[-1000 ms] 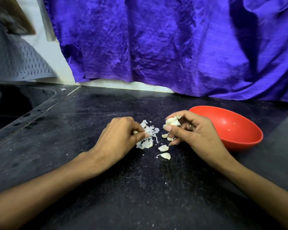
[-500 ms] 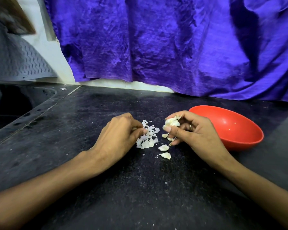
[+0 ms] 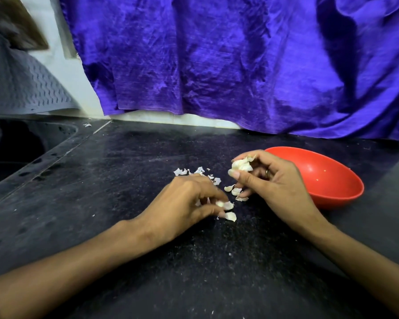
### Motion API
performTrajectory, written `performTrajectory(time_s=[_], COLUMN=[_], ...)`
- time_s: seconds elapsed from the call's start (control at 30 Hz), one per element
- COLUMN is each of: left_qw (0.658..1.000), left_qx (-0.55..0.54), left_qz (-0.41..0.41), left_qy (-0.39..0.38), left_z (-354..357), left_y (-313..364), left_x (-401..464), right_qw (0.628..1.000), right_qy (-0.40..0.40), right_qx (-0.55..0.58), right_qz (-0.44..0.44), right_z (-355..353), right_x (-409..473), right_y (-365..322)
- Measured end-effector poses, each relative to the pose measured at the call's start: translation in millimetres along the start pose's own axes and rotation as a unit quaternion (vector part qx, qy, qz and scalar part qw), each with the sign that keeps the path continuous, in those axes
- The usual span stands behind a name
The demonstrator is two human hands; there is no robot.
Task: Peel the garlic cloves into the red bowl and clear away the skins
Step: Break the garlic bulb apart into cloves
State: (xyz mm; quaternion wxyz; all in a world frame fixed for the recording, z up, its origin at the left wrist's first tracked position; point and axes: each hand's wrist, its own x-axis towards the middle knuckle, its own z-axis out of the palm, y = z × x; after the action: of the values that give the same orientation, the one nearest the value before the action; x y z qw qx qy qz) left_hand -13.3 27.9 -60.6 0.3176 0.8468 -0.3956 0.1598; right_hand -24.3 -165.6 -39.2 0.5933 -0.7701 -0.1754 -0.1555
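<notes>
My right hand [image 3: 272, 185] grips a clump of garlic [image 3: 241, 165] with papery skin, held just left of the red bowl [image 3: 336, 180], which tilts on the dark counter. My left hand [image 3: 184, 201] lies low on the counter, its fingertips pinching a pale garlic piece [image 3: 225, 204]. Another pale piece [image 3: 230, 216] lies just below those fingertips. A scatter of white skins [image 3: 199, 172] sits behind my left hand, partly hidden by it. A few small pieces [image 3: 235, 192] lie under my right fingers.
A purple cloth [image 3: 240, 65] hangs along the back wall down to the counter. A dark sink [image 3: 21, 148] sits at the far left past a counter seam. Fine white crumbs dot the black counter [image 3: 148, 261].
My left hand has moved right and toward me, off the skin pile, onto the loose pale pieces. My right hand with the garlic clump has stayed beside the bowl.
</notes>
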Motion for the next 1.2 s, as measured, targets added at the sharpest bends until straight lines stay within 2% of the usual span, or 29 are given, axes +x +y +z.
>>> performTrajectory(time_s=[0.07, 0.33, 0.43, 0.53, 0.6, 0.8, 0.9, 1.2], left_qw=[1.000, 1.000, 0.999, 0.989, 0.977, 0.944, 0.924, 0.904], left_qx=[0.000, -0.014, -0.005, -0.076, -0.141, -0.265, -0.322, -0.355], left_qz=[0.001, -0.022, -0.020, -0.075, -0.111, -0.170, -0.186, -0.218], left_qy=[-0.022, -0.012, 0.042, 0.105, 0.118, 0.098, 0.087, 0.099], left_z=[3, 2, -1, -5, -7, -6, -6, -4], left_y=[-2, 1, 3, 6, 8, 5, 9, 11], left_x=[-1, -1, 1, 4, 6, 7, 7, 8], right_qw=[1.000, 1.000, 0.999, 0.994, 0.990, 0.979, 0.980, 0.989], right_qy=[0.001, -0.011, -0.022, -0.043, -0.059, -0.064, -0.066, -0.081], right_qx=[-0.005, -0.008, 0.026, 0.086, 0.109, 0.173, 0.168, 0.112], right_qz=[-0.002, -0.002, 0.021, 0.045, 0.061, 0.081, 0.078, 0.049], right_z=[0, 0, -1, 0, 1, 4, 4, 11], right_x=[0, 1, 3, 2, 0, -1, -1, -6], right_y=[0, 6, 7, 7, 7, 3, 3, 3])
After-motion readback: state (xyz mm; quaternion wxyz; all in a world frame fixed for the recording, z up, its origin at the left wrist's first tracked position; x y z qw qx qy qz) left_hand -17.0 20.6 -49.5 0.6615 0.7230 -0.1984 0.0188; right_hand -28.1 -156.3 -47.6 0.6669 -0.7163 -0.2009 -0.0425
